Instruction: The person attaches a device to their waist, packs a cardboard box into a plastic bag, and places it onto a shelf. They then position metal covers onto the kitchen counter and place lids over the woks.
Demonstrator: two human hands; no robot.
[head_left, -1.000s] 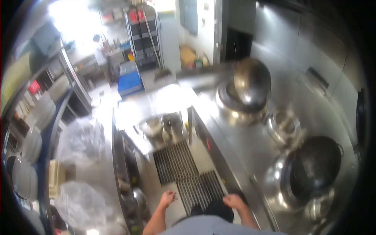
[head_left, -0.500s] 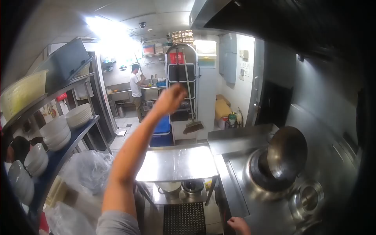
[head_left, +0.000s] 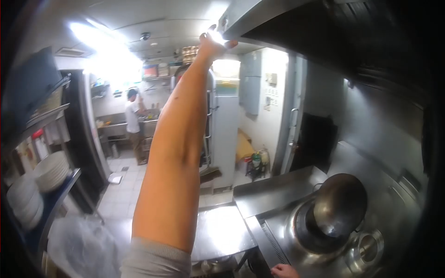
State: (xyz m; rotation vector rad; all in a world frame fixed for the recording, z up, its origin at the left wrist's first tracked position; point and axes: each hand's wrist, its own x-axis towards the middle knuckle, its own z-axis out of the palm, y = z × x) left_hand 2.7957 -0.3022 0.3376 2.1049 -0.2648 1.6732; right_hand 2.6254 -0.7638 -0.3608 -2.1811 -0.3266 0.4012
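My left hand (head_left: 214,45) is raised high at the end of an outstretched arm, fingers apart, overlapping the lower corner of the metal range hood (head_left: 266,14). A small fitting (head_left: 225,22) on the hood's end face lies just above the fingers. At the bottom edge, my right hand (head_left: 284,271) shows only in part, its fingers curled, beside the front of the steel stove (head_left: 273,222); I cannot tell what it holds. Behind that hand, a wok (head_left: 343,204) stands tilted on the burner ring (head_left: 296,222). A round metal pot (head_left: 367,248) sits to its right.
A steel table (head_left: 225,229) stands ahead, left of the stove. White bowls (head_left: 51,171) are stacked on the left shelf, with plastic bags (head_left: 76,245) below. A person (head_left: 133,123) works at the far sink. A broom (head_left: 211,174) leans near the fridge (head_left: 225,134).
My left hand has gone up from in front of the ladder to the hood's corner, and its fingers have opened. The view has tilted up and turned right. My right hand stays low by the stove.
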